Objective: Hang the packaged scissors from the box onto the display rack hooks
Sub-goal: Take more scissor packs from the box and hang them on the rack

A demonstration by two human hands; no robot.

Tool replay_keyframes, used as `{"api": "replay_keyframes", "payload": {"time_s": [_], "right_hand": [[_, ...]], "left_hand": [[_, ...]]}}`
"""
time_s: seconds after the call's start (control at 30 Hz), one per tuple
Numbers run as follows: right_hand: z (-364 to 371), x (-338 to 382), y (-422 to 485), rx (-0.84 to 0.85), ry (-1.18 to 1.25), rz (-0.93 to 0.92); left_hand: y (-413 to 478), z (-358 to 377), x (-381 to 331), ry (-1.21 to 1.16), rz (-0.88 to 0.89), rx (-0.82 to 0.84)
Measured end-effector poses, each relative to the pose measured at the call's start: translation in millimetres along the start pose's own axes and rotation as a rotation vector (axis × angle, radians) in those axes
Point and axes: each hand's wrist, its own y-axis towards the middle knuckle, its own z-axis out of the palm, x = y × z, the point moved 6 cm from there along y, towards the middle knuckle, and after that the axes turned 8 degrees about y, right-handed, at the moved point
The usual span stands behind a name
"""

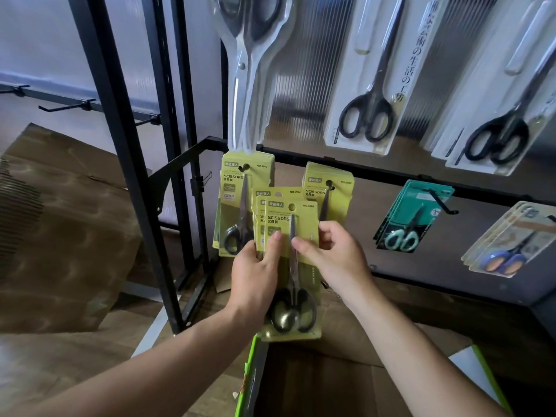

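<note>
A fanned stack of yellow-green scissors packs with black-handled scissors is held upright in front of the rack. My left hand grips the stack from the left, thumb on the front card. My right hand pinches the front pack at its right edge, forefinger on the blade. Behind, two rack hooks carry the same packs: one bunch on the left, another to the right, partly hidden by the held stack. The green-edged open box lies below my arms.
The black rack frame stands left. Teal scissors packs and blue-handled ones hang to the right on hooks. Larger packaged scissors hang on the row above. Brown cardboard cartons sit at left; bare hooks jut from a left rail.
</note>
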Motion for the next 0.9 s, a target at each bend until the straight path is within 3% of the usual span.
{"api": "replay_keyframes", "payload": {"time_s": [0.1,0.4,0.67,0.9], "right_hand": [[1.0,2.3,2.8,-0.069,0.053,-0.021],[25.3,11.9,13.1,-0.040,0.209,-0.038],[53.2,34.9,37.9,-0.070,0.230,-0.081],[79.9,50.5,59.9,-0.113,0.198,-0.129]], "left_hand": [[5.2,-7.9,2.0,-0.032,-0.029,-0.015],[13.3,-40.9,0.8,-0.084,-0.032,-0.008],[21.4,-93.9,-11.1,0.200,0.112,-0.270],[11.5,-133.6,-9.6,0.507,0.144,-0.347]]}}
